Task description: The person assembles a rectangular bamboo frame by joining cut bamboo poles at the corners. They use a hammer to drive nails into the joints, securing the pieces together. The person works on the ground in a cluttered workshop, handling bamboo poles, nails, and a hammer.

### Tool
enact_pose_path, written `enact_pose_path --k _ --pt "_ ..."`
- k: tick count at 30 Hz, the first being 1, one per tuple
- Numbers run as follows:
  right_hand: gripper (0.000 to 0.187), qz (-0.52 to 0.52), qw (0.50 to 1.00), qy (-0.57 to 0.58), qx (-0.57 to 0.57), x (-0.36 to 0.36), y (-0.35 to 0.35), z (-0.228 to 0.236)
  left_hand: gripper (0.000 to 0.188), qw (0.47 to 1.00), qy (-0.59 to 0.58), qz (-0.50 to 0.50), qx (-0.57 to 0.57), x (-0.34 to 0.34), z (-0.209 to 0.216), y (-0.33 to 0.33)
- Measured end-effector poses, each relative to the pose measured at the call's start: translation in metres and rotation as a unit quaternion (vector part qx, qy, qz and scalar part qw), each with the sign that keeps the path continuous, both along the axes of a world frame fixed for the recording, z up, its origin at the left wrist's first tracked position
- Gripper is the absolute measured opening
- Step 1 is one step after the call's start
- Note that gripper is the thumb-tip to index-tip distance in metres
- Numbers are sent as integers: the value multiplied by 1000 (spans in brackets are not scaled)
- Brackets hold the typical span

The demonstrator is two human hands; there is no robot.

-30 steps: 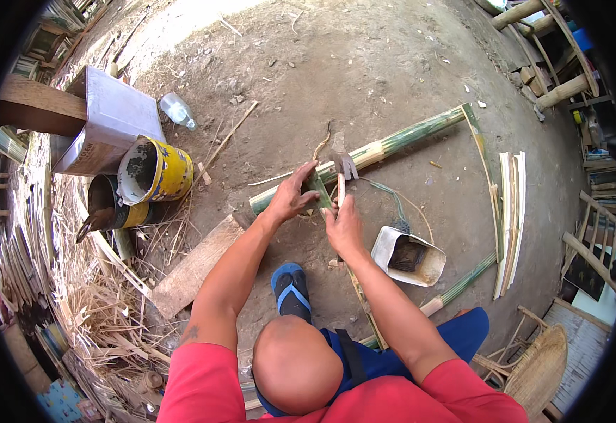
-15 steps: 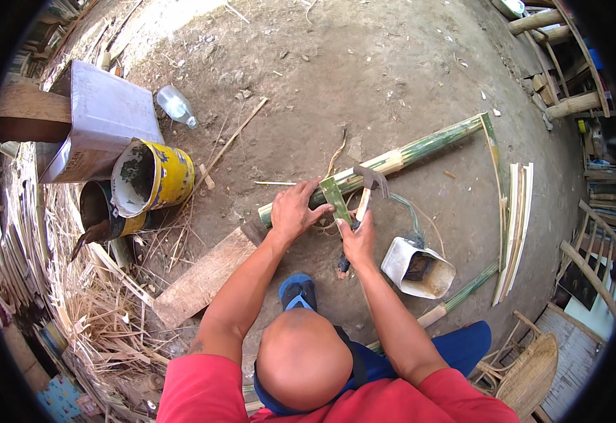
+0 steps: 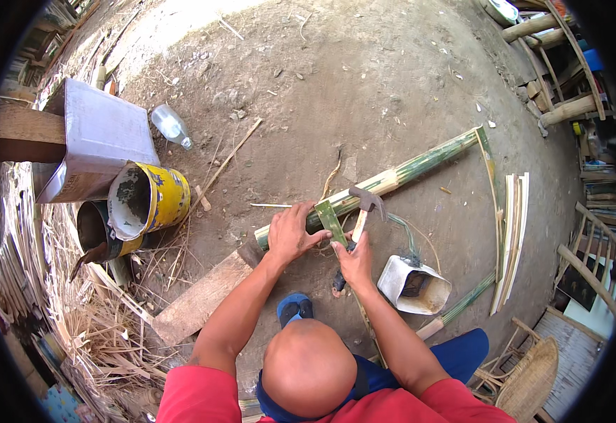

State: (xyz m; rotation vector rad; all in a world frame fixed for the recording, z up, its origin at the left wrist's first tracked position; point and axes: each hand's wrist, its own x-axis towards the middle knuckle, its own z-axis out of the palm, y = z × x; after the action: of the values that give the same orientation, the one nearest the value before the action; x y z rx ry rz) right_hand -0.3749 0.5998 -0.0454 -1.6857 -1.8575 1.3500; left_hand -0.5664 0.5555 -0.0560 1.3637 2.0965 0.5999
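A hammer [image 3: 359, 224] with a dark head and a pale handle is in my right hand [image 3: 356, 264], whose fingers are closed round it. A dark handle part shows below that hand. My right thumb lies at the lower end of a short green bamboo strip [image 3: 330, 220]. Beside it, my left hand [image 3: 290, 231] rests by the near end of a long green bamboo pole [image 3: 421, 161]. Its fingers are stretched out and its thumb reaches to the strip's edge. The strip's upper end leans over the pole, which lies slantwise on the ground.
A cut white container [image 3: 417, 285] lies right of my right hand. Long pale bamboo slats [image 3: 511, 243] lie farther right. To the left are a wooden board [image 3: 206, 299], a yellow bucket [image 3: 161, 201], a clear bottle [image 3: 171, 125] and a heap of shavings [image 3: 100, 303].
The view has shifted slightly, so the ground things sit a little lower. Both hands keep nearly the same place at the strip and the hammer.
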Motion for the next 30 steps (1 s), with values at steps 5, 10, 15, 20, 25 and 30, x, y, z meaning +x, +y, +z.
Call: enact_pose_path --k 5,10,15,20,25,30 --pt "43 5 1000 -13 -9 1 0 -1 84 1000 13 -11 7 0 0 -1" --pt "44 10 1000 -24 -6 2 2 -2 84 1000 10 -16 16 -3 1 0" --pt "40 16 1000 -10 16 4 2 -1 85 1000 8 -20 10 -3 0 1" --pt "46 26 1000 -18 6 4 1 1 85 1000 5 -20 12 -3 -1 -1" --pt "44 25 1000 -3 16 5 2 3 86 1000 0 -24 20 -4 0 -1" --pt "46 28 999 -12 14 6 2 -2 91 999 27 -40 10 -2 0 -1"
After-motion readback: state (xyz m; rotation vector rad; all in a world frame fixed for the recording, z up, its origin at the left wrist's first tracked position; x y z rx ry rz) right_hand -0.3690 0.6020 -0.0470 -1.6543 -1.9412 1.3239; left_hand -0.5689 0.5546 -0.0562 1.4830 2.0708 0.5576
